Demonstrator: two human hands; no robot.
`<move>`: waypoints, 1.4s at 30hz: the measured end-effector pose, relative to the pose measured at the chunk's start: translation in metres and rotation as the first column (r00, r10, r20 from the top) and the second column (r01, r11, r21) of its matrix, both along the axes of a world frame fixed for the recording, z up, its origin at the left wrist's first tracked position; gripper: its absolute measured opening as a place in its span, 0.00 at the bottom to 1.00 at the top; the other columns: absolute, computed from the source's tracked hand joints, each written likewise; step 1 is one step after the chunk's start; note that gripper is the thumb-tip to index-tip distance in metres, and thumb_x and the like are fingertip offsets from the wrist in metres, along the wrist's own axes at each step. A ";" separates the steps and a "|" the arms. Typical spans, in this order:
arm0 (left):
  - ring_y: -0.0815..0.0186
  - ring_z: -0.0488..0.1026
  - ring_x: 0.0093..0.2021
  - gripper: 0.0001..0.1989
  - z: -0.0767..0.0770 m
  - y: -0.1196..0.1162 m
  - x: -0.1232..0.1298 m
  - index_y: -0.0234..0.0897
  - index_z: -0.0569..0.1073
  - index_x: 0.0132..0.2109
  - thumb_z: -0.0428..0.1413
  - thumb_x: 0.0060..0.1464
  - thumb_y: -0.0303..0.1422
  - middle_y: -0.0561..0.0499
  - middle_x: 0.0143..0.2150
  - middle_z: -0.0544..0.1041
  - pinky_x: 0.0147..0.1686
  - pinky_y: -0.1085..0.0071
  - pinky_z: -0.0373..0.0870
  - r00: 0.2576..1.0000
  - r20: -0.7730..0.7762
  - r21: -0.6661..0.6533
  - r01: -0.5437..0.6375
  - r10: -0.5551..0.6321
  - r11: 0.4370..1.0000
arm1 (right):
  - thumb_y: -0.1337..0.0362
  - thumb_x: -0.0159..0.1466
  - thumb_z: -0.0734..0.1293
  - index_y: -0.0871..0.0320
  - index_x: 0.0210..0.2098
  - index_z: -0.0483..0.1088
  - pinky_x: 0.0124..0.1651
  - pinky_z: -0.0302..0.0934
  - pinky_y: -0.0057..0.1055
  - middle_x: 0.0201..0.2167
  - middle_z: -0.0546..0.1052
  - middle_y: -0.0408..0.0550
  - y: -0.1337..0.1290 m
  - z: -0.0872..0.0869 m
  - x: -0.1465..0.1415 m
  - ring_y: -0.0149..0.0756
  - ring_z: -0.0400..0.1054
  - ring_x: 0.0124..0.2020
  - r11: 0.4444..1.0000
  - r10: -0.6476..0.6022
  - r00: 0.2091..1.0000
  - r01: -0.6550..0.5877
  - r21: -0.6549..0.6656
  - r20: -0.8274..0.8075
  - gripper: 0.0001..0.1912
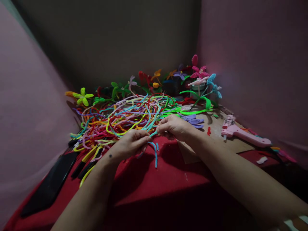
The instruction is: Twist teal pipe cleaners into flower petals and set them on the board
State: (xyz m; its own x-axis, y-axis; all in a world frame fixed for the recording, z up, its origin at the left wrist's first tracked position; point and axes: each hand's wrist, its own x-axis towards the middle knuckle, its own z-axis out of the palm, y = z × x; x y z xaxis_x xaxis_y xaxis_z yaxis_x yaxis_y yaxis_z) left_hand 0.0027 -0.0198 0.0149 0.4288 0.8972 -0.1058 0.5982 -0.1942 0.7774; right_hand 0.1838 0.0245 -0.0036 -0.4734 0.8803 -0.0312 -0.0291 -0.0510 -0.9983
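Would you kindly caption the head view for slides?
Left hand and right hand pinch a blue pipe cleaner, flowers behind.

On the red cloth (173, 183): a tangled heap of multicoloured fuzzy pipe cleaners (134, 118). Behind it, a row of multicoloured fuzzy flowers (141, 76). Left and nearer, a flat black rectangular slab (50, 186). Right, on a tan cardboard sheet (231, 143), a pink plastic glue gun (243, 134). Before the heap, between bare left hand (134, 141) and bare right hand (173, 125), a light-blue fuzzy pipe cleaner (153, 133).
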 end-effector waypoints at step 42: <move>0.75 0.58 0.20 0.08 -0.019 0.007 0.024 0.33 0.72 0.26 0.59 0.42 0.35 0.58 0.18 0.65 0.20 0.78 0.56 0.607 0.644 0.078 -0.658 0.466 0.749 | 0.68 0.58 0.59 0.62 0.24 0.63 0.14 0.51 0.20 0.17 0.71 0.43 -0.020 -0.017 -0.032 0.24 0.61 0.13 0.992 0.126 0.992 -0.125 0.027 -0.022 0.07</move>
State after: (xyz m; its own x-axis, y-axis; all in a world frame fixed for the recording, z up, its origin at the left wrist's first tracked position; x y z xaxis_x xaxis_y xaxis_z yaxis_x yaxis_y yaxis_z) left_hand 0.0268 -0.0125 -0.0043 -0.2828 0.9219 0.2649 0.1441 -0.2322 0.9619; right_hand 0.1518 0.0046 -0.0209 -0.5805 0.8142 0.0029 -0.0472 -0.0301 -0.9984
